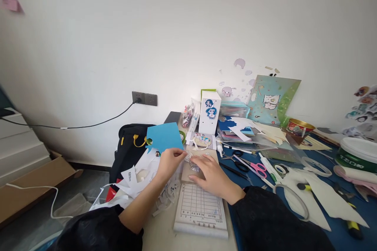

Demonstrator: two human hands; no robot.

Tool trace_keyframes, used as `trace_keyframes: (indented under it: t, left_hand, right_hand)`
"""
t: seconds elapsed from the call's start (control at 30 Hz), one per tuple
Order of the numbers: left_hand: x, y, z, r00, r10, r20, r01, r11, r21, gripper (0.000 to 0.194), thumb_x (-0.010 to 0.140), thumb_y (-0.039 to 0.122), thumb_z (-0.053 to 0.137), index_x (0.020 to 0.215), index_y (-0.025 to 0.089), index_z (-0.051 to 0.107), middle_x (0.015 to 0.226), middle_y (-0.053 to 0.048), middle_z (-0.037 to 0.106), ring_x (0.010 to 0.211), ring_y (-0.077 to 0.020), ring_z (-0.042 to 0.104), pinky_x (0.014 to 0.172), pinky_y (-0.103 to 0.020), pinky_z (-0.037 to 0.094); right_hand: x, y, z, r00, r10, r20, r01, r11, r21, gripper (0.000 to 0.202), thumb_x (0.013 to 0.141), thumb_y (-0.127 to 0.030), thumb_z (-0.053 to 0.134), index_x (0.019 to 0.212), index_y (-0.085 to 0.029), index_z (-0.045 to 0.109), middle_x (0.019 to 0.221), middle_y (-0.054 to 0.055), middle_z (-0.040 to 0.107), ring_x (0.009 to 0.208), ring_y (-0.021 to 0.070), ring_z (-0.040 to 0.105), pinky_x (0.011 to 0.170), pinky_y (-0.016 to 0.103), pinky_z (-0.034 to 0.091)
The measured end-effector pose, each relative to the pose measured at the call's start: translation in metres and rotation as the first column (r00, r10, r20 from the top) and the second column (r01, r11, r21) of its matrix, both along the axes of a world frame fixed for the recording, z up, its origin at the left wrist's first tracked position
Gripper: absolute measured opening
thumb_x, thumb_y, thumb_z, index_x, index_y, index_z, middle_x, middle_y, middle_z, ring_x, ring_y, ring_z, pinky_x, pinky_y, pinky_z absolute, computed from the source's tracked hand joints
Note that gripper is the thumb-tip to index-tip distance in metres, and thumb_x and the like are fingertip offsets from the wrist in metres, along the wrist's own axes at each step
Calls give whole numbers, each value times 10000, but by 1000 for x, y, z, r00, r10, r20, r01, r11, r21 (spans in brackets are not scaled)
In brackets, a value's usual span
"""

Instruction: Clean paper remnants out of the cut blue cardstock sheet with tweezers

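My left hand point(171, 162) is closed in a pinch over a brown board point(188, 174); whatever sits between its fingertips is too small to make out. Just to its right, my right hand point(209, 174) lies with fingers apart over small printed paper cutouts point(194, 166) on that board, partly covering them. Below the hands is a pad of printed forms point(202, 206) with a grid of lines. Beyond the fingertips, a cartoon cutout point(202, 140) lies in front of a white box point(209, 113) that bears blue-haired figure stickers.
Paper scraps point(138, 180) and a blue sheet point(165, 137) crowd the left side, near a black bag point(123, 149). On the blue mat at right lie pink-handled scissors point(259, 170), a black pen point(234, 170), tape rolls point(316, 166) and a green tub point(357, 157).
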State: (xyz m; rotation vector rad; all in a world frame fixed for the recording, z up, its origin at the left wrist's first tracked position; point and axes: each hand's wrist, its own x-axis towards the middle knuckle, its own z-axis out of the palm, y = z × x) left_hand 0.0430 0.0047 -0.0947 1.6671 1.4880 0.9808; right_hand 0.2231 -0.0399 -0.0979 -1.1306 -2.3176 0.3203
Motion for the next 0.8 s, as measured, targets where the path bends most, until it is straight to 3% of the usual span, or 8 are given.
trace_keyframes:
  t: [0.17, 0.43, 0.53, 0.63, 0.8]
  left_hand:
    - [-3, 2, 5, 985, 51, 166, -54, 998, 19, 220, 863, 331, 573, 916, 122, 616, 952, -47, 636, 892, -185, 609, 809, -387, 499]
    - [17, -11, 3, 903, -124, 412, 109, 992, 59, 205, 856, 321, 587, 879, 121, 625, 907, -38, 650, 847, -166, 620, 799, -372, 504]
    - [20, -14, 3, 883, -147, 445, 132, 989, 64, 195, 847, 313, 600, 842, 121, 628, 883, -33, 655, 836, -162, 620, 807, -371, 499]
    - [20, -14, 3, 875, -153, 459, 145, 988, 53, 188, 843, 307, 607, 830, 120, 630, 848, -24, 655, 816, -158, 623, 804, -369, 498]
    - [17, -12, 3, 873, -141, 467, 143, 989, 30, 191, 843, 312, 606, 837, 123, 632, 843, -23, 654, 824, -159, 621, 811, -372, 493]
  right_hand:
    - [2, 3, -1, 983, -56, -174, 54, 998, -14, 367, 825, -309, 592, 1172, -188, 592, 1240, 100, 598, 1193, 267, 497, 1056, 456, 302]
    - [9, 18, -6, 795, -284, -536, 239, 959, -155, 300, 846, -401, 537, 1010, -158, 599, 916, 85, 691, 855, 208, 642, 753, 338, 494]
    - [10, 21, -10, 741, -301, -601, 218, 953, -209, 318, 835, -402, 575, 1005, -134, 595, 876, 76, 684, 781, 177, 644, 709, 323, 503]
    - [11, 21, -12, 722, -289, -629, 159, 954, -255, 273, 850, -391, 586, 878, -121, 618, 782, 37, 667, 715, 149, 637, 692, 317, 510]
    - [14, 21, -10, 692, -282, -664, 110, 951, -290, 271, 853, -388, 597, 797, -123, 606, 752, 11, 653, 719, 141, 635, 713, 323, 510]
